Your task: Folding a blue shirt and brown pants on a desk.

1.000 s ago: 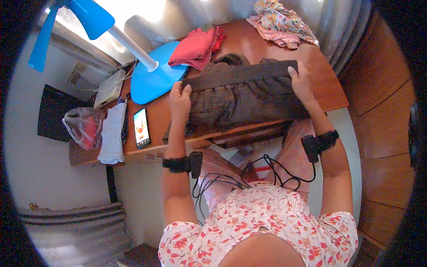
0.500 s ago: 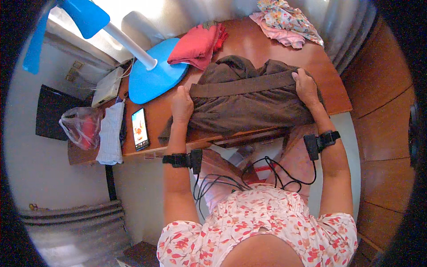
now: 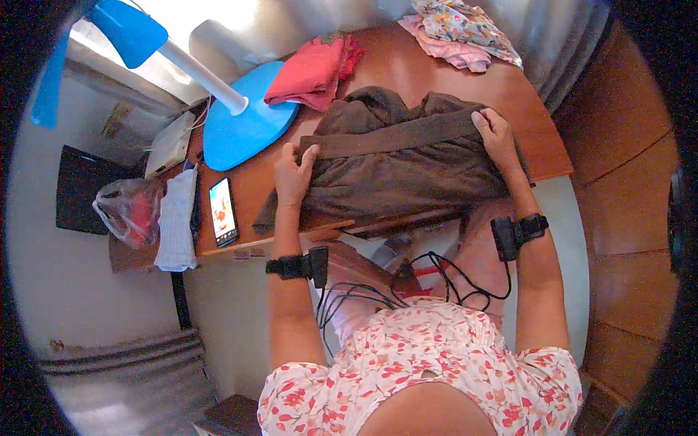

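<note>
Brown trousers (image 3: pixel 407 178) with a wide waistband lie bunched across the front of the desk, some cloth hanging over its near edge. At the waistband's left end is my left hand (image 3: pixel 294 178), its thumb and fingers apart around the corner and not pressed together. My right hand (image 3: pixel 500 142) grips the waistband's right end, with the thumb on top of the cloth. The waistband runs nearly straight between both hands. Underneath, the folds of the trousers are hidden.
On the wooden desk (image 3: pixel 542 138) are a folded red cloth (image 3: pixel 309 76), floral and pink clothes (image 3: pixel 465 36), a blue lamp (image 3: pixel 243 123), a phone (image 3: pixel 224 211), a pale cloth (image 3: pixel 177 225) and a plastic bag (image 3: pixel 131 211). Black cables (image 3: pixel 465 280) run between my wrist straps.
My left hand has loosened, its thumb and fingers spreading at the waistband's left end. My right hand keeps its grip. The whole view has shifted slightly.
</note>
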Tool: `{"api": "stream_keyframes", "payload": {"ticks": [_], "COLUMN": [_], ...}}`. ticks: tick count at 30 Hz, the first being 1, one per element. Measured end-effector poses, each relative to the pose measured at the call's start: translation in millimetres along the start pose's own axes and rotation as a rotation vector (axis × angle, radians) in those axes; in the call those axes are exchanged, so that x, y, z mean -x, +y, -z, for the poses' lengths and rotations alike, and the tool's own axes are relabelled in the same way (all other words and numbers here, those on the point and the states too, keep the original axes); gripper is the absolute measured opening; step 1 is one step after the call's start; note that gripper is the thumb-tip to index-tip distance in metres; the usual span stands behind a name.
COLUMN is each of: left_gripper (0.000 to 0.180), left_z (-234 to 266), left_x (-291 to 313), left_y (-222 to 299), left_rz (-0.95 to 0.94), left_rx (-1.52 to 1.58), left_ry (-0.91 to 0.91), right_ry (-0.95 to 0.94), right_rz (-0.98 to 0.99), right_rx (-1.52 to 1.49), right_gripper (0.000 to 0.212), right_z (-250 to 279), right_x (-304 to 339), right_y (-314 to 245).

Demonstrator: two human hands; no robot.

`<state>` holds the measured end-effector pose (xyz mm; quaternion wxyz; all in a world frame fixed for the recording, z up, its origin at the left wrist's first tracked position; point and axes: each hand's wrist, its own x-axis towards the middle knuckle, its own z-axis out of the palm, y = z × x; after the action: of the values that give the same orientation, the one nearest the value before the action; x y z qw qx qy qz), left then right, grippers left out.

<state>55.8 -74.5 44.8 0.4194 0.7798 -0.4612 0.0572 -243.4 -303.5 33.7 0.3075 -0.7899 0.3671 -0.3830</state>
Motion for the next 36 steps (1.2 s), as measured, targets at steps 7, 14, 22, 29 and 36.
{"api": "stream_keyframes", "payload": {"ticks": [7,14,22,29,36], "left_gripper": [0.040,0.036,0.028,0.028,0.027], "left_z": [4.3,2.6,-0.4,-1.0,2.8], "left_x": [0.1,0.7,1.5,1.4,1.8], "left_y": [12.4,2.4,-4.0,-7.3,-0.9], "left_rz": [0.081,0.060,-0.025,-0.055,0.018], "left_rx": [0.056,0.067,0.091,0.133,0.165], "left_ry": [-0.044,-0.031,0.022,0.049,0.006], "right_ry": [-0.037,-0.117,-0.059,-0.059,-0.073], "right_rz": [0.015,-0.053,-0.027,0.009,-0.028], "right_rx": [-0.144,-0.268,-0.222,-0.309,-0.274], "right_gripper": [0.036,0.033,0.027,0.020,0.025], "right_z": [3.6,1.5,-0.1,1.2,5.2], "right_x": [4.0,2.5,2.9,2.2,2.0], "right_y": [0.2,3.2,7.3,14.2,7.5]}}
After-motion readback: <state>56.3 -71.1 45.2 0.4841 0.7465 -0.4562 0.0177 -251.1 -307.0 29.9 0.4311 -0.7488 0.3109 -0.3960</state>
